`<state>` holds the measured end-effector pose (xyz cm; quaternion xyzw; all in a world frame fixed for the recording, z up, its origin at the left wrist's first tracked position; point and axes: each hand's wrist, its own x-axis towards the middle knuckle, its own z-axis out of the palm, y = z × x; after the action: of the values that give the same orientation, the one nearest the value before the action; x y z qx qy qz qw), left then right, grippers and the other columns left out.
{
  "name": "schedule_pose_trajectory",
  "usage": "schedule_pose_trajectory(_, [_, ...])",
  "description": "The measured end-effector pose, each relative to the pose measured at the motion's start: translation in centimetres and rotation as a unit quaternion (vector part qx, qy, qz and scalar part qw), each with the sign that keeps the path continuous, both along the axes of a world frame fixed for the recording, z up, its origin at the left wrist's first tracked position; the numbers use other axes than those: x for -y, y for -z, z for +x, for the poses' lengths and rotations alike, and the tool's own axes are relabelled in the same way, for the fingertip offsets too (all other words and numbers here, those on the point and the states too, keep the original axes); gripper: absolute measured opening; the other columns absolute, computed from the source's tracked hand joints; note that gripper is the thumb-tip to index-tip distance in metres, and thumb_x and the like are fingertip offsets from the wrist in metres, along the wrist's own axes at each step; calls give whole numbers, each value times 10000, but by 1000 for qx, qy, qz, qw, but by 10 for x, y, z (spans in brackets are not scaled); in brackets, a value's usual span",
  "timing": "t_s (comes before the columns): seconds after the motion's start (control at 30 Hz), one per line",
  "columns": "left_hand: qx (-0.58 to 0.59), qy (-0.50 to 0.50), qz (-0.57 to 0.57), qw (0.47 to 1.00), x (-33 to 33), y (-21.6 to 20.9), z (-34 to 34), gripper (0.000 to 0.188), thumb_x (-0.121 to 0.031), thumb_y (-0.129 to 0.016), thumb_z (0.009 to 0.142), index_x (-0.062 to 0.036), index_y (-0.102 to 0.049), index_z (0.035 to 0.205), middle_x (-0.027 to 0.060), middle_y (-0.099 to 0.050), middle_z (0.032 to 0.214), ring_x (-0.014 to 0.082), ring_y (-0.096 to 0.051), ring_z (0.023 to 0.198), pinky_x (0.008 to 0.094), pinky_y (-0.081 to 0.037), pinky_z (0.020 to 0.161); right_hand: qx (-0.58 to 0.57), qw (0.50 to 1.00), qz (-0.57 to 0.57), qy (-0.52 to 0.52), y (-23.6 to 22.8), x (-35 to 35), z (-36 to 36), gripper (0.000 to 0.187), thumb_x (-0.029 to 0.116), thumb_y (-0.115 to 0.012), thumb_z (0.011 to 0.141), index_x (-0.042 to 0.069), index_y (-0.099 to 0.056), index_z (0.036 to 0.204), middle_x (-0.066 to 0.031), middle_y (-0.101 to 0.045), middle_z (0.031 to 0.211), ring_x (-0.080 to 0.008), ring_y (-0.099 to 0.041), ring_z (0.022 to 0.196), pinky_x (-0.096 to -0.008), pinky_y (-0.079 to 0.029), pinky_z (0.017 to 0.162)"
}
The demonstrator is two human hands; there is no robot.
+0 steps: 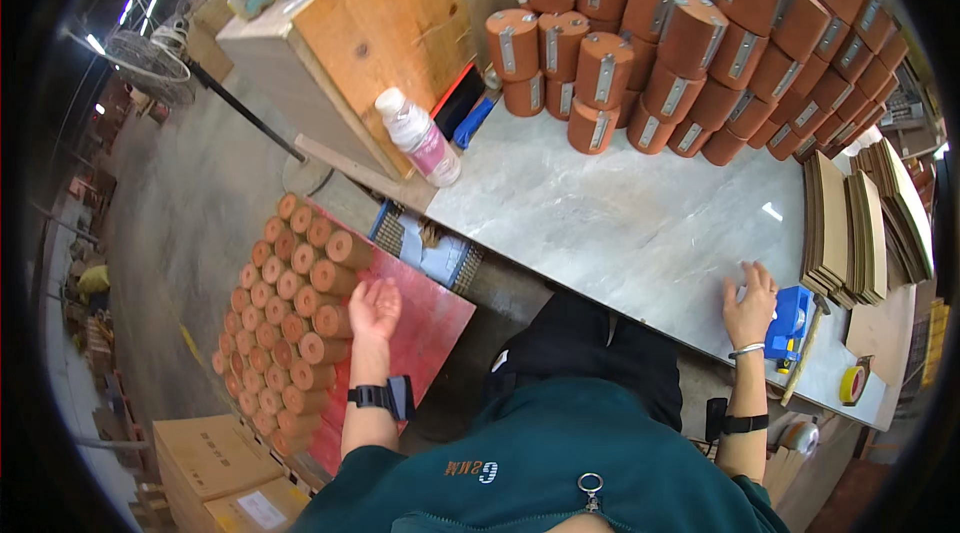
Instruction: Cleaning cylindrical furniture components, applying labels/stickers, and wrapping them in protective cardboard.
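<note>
My left hand (376, 309) is palm up beside a stack of reddish-brown cylinders with a hole in each end (312, 305), near its right side. Its fingers are apart and slightly curled, and nothing lies in the palm. My right hand (750, 305) rests on the grey marbled tabletop (590, 203) with fingers spread, holding nothing. Just right of it sits a blue tape dispenser (790, 318). A hammer with a wooden handle (803, 358) lies beside the dispenser.
Many brown cylinders with metal strips (690, 83) stand stacked at the table's back. Cardboard sheets (845, 228) are piled at the right, near a yellow tape roll (852, 385). A white bottle with a pink label (420, 138) stands by a wooden cabinet (385, 23). Cartons (215, 463) sit lower left.
</note>
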<state>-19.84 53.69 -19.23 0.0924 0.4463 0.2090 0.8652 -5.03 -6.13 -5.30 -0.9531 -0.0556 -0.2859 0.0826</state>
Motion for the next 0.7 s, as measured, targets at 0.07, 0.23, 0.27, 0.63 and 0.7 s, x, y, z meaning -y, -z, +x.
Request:
schedule_pose_trajectory(0.07, [8,215,162,963,57,-66,37,422,-315,-593,972,-35,-526,1279,150,-613,1208,260,-648,1021,394,-547,847,-269,962,35,24,1,6,-5,374,164,-709,810,17,-646,1148,-190,-640,1156,-396,-572,1082,-480,-452,930])
schedule_pose_trajectory(0.23, [121,392,541,734,165,-200,134,509,-193,-680,923,-42,-471,1362,131,-538,1314,215,-559,1155,379,-492,932,-112,990,83,8,-3,6,-23,441,173,-741,763,36,-637,1168,-196,-584,1255,-405,-504,1195,-475,-418,985])
schedule_pose_trajectory(0.27, [159,380,605,682,178,-205,161,587,-202,-714,899,-39,-440,1392,139,-504,1354,221,-537,1187,392,-480,962,-108,990,86,7,-2,10,-28,441,173,-741,763,36,-637,1168,-196,-584,1255,-405,-504,1195,-475,-418,985])
schedule_pose_trajectory(0.63, [-96,182,778,594,270,-200,355,967,-396,-890,647,43,-380,1341,263,-479,1292,382,-467,1238,441,-406,1047,-225,971,76,39,-1,21,-67,464,166,-773,717,92,-657,1160,-183,-524,1332,-415,-491,1179,-503,-434,967])
schedule_pose_trajectory(0.7, [-106,159,776,601,275,-202,357,933,-385,-883,648,53,-404,1318,262,-505,1256,400,-498,1196,452,-420,1029,-201,976,76,29,4,18,-65,369,149,-763,725,77,-691,1079,-203,-528,1301,-437,-495,1143,-500,-442,946])
